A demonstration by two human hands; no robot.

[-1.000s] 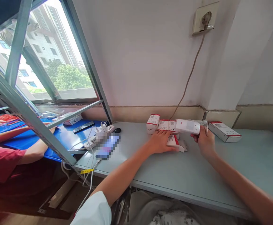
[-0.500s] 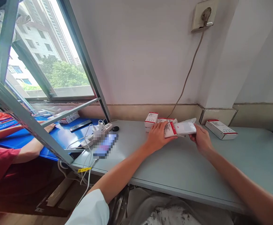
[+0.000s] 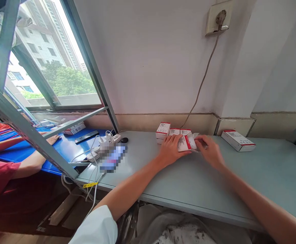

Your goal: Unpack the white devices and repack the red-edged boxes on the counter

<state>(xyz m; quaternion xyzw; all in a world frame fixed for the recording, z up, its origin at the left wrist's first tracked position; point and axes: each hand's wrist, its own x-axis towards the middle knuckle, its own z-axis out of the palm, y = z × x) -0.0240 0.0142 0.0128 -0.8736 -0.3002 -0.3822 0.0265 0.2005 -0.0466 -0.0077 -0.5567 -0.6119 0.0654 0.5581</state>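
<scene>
My left hand [image 3: 172,148] is closed round a small white and red cardboard box [image 3: 184,143], held just above the grey table. Out of the box's right end sticks a short piece of a white item in a clear plastic bag [image 3: 194,142]; most of it is hidden inside. The fingers of my right hand [image 3: 209,149] pinch the loose end of that bag. Behind my left hand stand several more white and red boxes [image 3: 163,129] against the wall.
Another white and red box [image 3: 238,140] lies to the right on the table [image 3: 214,193]. On the left are a blurred phone [image 3: 113,158], a power strip with cables [image 3: 93,155] and a round black object [image 3: 124,140]. Beyond the metal frame [image 3: 36,132], a person's arms rest on a blue table.
My right hand has moved left toward the box, and the bagged white item now sits mostly inside it. My left hand keeps its hold on the box.
</scene>
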